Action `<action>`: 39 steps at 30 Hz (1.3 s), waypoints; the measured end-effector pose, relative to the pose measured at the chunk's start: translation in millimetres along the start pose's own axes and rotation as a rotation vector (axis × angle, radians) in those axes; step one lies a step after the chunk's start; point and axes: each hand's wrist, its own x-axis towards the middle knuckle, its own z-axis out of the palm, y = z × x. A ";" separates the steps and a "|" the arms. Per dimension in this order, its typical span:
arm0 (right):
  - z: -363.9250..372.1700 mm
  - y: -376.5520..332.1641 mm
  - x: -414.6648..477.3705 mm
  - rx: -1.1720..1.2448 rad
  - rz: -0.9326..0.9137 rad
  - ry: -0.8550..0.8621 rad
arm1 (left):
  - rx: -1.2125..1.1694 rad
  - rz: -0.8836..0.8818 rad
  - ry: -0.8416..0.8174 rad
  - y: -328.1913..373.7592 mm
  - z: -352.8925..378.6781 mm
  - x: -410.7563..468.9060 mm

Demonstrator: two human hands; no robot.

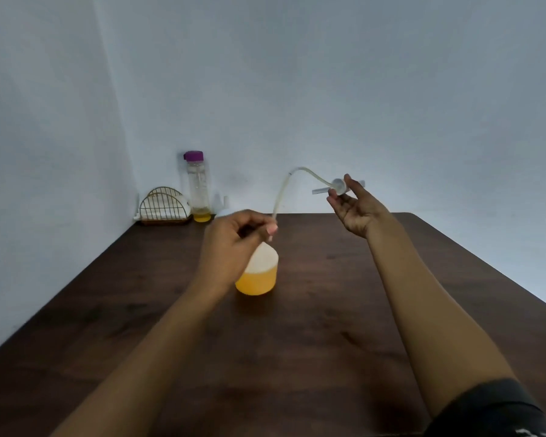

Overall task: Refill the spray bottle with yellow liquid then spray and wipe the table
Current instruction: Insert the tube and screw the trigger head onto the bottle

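Presently, the spray head is pinched in the right hand, while its dip tube is gripped by the left hand directly above the yellow-filled spray bottle, standing upright on the table.

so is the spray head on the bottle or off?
Off. The right hand holds the spray head up, away from the bottle; the left hand pinches its tube.

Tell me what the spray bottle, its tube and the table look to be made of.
Spray bottle: translucent whitish plastic, matte; the yellow liquid shows through its lower part.
Tube: thin, clear, flexible plastic, since it bends in an arc.
Table: dark brown wood or wood-look laminate, with visible grain and a dull sheen; which one is unclear.
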 end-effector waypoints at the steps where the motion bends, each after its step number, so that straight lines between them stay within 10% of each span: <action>1: 7.7 2.3 0.6 0.005 -0.030 -0.004 | -0.032 -0.019 0.032 -2.0 -7.9 9.3; 21: 26.3 -7.6 -4.0 -0.128 -0.281 0.092 | 0.275 -0.134 -0.003 -44.8 -16.5 69.7; 39: 81.9 6.2 -13.1 -0.983 -0.583 -0.188 | -0.086 -0.341 -0.153 -104.3 7.4 25.6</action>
